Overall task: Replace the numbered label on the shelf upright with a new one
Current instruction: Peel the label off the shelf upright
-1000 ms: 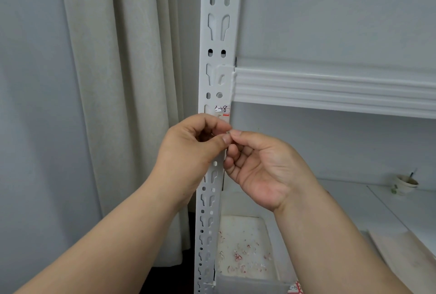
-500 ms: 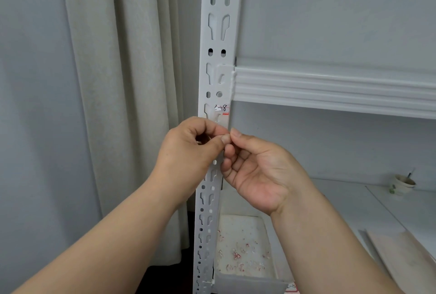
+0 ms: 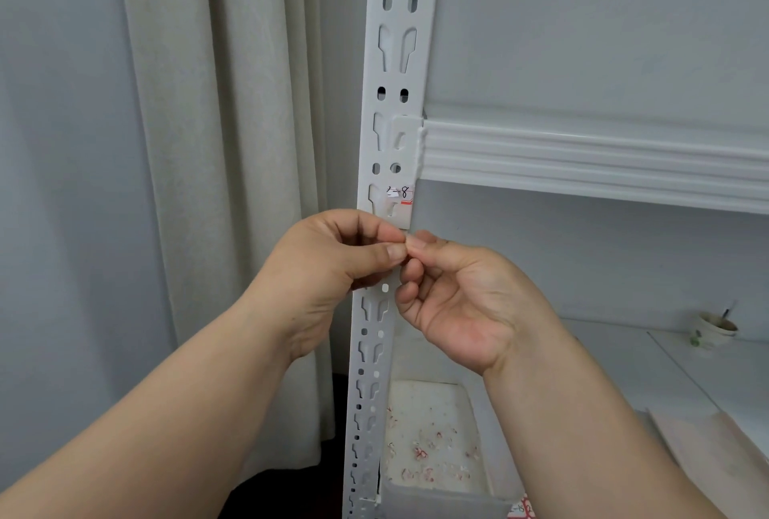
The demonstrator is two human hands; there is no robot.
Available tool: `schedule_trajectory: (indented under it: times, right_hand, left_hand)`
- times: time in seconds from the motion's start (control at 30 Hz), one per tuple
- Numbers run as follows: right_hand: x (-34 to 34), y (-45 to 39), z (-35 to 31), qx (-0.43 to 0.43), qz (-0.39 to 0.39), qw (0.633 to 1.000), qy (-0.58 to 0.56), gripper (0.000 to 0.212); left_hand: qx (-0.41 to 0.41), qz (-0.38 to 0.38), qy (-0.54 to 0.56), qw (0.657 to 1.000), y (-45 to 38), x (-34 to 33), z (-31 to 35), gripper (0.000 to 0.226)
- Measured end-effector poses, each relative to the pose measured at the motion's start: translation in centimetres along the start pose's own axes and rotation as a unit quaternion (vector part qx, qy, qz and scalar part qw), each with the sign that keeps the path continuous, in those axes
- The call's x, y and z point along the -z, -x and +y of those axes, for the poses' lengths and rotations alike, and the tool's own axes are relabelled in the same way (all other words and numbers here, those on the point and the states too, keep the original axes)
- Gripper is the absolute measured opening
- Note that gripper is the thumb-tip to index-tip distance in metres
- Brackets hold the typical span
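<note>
I see my left hand (image 3: 328, 268) and right hand (image 3: 462, 302) meet fingertip to fingertip, fingers pinched on something too small to tell, just below the handwritten white paper label (image 3: 400, 198) on the white perforated metal shelf upright (image 3: 395, 60).

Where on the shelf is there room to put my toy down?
The lower shelf has a bare patch between the person's right hand and the small cup at the far right. It is crowded nearer: the tray full of paper scraps sits by the upright, and a flat board lies to the right.
</note>
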State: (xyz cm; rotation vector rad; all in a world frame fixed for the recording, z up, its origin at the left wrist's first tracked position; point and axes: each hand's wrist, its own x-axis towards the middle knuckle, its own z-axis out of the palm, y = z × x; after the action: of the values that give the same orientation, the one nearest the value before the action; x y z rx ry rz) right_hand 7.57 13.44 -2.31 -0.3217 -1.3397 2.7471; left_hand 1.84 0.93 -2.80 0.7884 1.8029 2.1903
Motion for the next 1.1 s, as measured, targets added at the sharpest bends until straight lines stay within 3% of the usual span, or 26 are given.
schedule_trajectory:
  times: [0.2, 0.37, 0.53, 0.77, 1.1]
  right_hand:
    - [0.0, -0.4, -0.3, 0.054, 0.024, 0.998, 0.016, 0.015]
    - [0.0, -0.9, -0.3, 0.093, 0.033, 0.993, 0.064, 0.021]
    - [-0.2, -1.2, -0.1, 0.116, 0.013, 0.992, 0.056, 0.010]
    - [0.3, -1.6, 0.2, 0.142, 0.013, 0.988, 0.057, 0.017]
    - [2.0, -2.3, 1.2, 0.129, 0.055, 0.988, 0.068, 0.007]
  left_hand:
    - [-0.028, 0.092, 0.015, 0.995, -0.7, 0.3, -0.1, 0.025]
    - [-0.124, 0.161, -0.081, 0.976, -1.3, 0.0, 0.0, 0.024]
    - [-0.160, 0.170, -0.132, 0.963, -1.3, -0.7, 0.2, 0.026]
    - [-0.189, 0.175, -0.206, 0.944, -1.5, -1.1, 0.0, 0.025]
    - [-0.189, 0.205, -0.198, 0.940, 0.3, -1.9, -3.5, 0.019]
